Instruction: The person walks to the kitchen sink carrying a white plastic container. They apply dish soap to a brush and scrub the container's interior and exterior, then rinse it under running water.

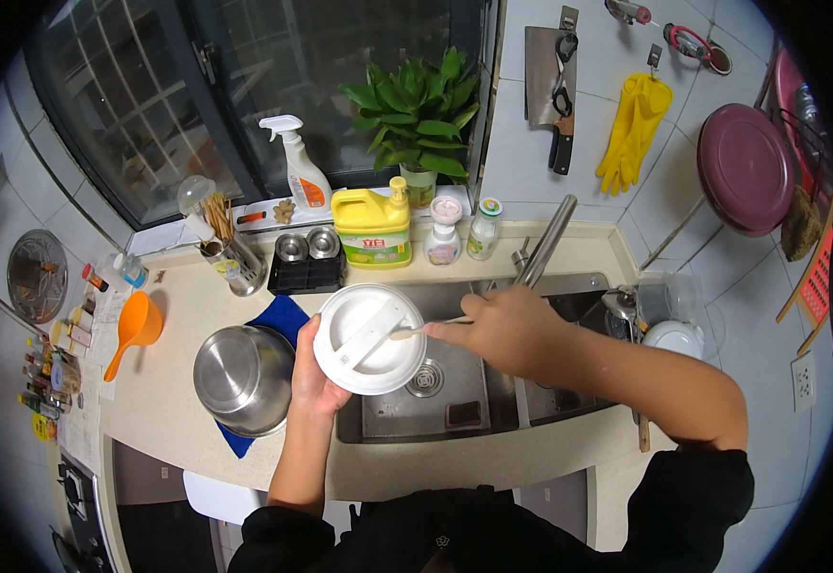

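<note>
Over the left basin of the steel sink (378, 420), my left hand (315, 377) grips a white round lid (357, 382) by its left edge. A raised bar crosses the lid's recessed middle, and that face is tilted up toward me. My right hand (507, 332) reaches in from the right, its fingers closed round a thin pale stick-like tool (445, 324), perhaps a toothbrush. The tool's tip meets the lid beside the bar; its exact shape is too small to tell. Left of my left hand, a steel pot (243, 380) lies upside down on a blue cloth (281, 313).
Behind the sink stand a yellow jug (371, 229), a pump bottle (443, 239), a glass jar (484, 229) and a spray bottle (304, 172). The faucet (552, 239) rises near my right hand. An orange ladle (138, 327) lies left; a cleaver (545, 86) hangs on the wall.
</note>
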Demonstrator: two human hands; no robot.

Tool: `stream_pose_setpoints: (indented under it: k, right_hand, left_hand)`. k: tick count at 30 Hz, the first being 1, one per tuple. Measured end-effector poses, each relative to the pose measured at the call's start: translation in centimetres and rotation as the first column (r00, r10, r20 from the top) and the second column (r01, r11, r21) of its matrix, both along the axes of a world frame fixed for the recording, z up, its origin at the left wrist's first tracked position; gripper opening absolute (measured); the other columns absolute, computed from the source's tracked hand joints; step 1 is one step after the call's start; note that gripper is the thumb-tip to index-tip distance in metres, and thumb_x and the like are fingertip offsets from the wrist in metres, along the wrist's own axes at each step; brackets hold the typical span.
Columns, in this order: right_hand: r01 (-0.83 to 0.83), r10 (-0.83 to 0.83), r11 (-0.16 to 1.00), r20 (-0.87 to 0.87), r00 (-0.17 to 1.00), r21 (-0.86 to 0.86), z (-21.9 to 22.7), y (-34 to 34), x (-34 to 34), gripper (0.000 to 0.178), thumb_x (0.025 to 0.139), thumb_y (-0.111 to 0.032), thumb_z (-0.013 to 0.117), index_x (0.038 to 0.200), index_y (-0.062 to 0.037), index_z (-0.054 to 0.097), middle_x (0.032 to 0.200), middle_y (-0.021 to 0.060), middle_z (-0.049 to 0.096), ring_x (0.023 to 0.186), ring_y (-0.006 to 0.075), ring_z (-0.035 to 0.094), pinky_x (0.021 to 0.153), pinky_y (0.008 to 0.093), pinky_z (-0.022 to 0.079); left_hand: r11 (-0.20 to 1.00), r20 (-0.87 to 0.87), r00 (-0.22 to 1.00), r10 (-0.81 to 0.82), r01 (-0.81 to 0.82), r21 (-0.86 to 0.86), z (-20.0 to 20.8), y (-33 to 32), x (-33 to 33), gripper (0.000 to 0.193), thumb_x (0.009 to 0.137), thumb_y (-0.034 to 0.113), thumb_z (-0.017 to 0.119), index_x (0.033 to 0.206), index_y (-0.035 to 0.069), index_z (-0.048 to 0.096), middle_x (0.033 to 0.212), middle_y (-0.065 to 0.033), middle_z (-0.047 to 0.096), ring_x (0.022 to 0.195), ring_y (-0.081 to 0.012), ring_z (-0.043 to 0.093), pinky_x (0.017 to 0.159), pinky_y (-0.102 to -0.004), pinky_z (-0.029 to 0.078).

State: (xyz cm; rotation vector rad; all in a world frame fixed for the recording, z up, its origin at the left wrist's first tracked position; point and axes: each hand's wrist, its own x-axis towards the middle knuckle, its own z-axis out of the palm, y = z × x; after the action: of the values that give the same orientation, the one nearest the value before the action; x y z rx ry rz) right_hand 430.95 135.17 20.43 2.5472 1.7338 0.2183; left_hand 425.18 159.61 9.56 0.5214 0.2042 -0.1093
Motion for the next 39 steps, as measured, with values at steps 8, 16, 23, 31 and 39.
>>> stream_pose_setpoints:
  k: [8,16,23,31,39]
  right_hand:
    - [-0.072,0.072,0.997,0.013,0.997,-0.019,0.8,-0.7,-0.2,0.044,0.075,-0.006,0.052,0.117,-0.0199,0.055,0.068,0.0060,0.048,0.053,0.0197,0.053,0.043,0.0311,0.043]
    - [-0.088,0.089,0.996,-0.099,0.991,0.019,0.8,-0.8,-1.3,0.039,0.076,-0.006,0.052,0.114,-0.0154,0.056,0.068,0.0083,0.052,0.054,0.0222,0.055,0.048,0.0343,0.043]
    - [0.253,-0.128,0.907,-0.352,0.927,0.336,-2.8,0.0,-2.8,0.052,0.075,-0.002,0.050,0.126,-0.0160,0.047,0.069,0.0102,0.053,0.057,0.0272,0.055,0.054,0.0385,0.046]
    - [0.398,-0.200,0.858,-0.503,0.841,0.324,-7.6,1.8,-5.9,0.058,0.079,-0.006,0.048,0.132,-0.0245,0.039,0.071,0.0113,0.053,0.059,0.0289,0.056,0.054,0.0409,0.047]
    - [0.370,-0.200,0.881,-0.475,0.857,0.296,-6.5,2.0,-5.8,0.057,0.077,-0.005,0.048,0.131,-0.0213,0.041,0.074,0.0119,0.055,0.059,0.0292,0.056,0.058,0.0392,0.048]
  left_hand:
    - [0.992,-0.025,0.994,-0.109,0.110,0.057,0.7,0.8,-0.7,0.049,0.087,0.038,0.044,0.119,0.001,0.047,0.112,-0.0154,0.056,0.098,-0.0268,0.059,0.083,-0.0407,0.050]
    - [0.986,0.026,0.997,-0.074,0.069,0.153,0.8,0.7,-1.4,0.050,0.089,0.036,0.042,0.123,0.000,0.043,0.115,-0.0172,0.054,0.102,-0.0276,0.057,0.086,-0.0397,0.049]
    - [0.996,0.091,0.996,0.022,-0.029,0.080,1.1,0.5,-1.8,0.054,0.088,0.040,0.040,0.125,0.000,0.041,0.118,-0.0183,0.052,0.104,-0.0296,0.055,0.088,-0.0418,0.048]
    - [0.974,0.155,0.967,0.203,-0.216,0.071,0.8,-0.7,-2.0,0.056,0.087,0.042,0.042,0.123,0.000,0.043,0.118,-0.0177,0.052,0.105,-0.0290,0.054,0.092,-0.0413,0.044]
    - [0.908,0.242,0.950,0.196,-0.269,0.321,-1.3,-1.0,-1.8,0.058,0.086,0.041,0.045,0.125,-0.002,0.040,0.120,-0.0163,0.050,0.106,-0.0265,0.053,0.092,-0.0374,0.042]
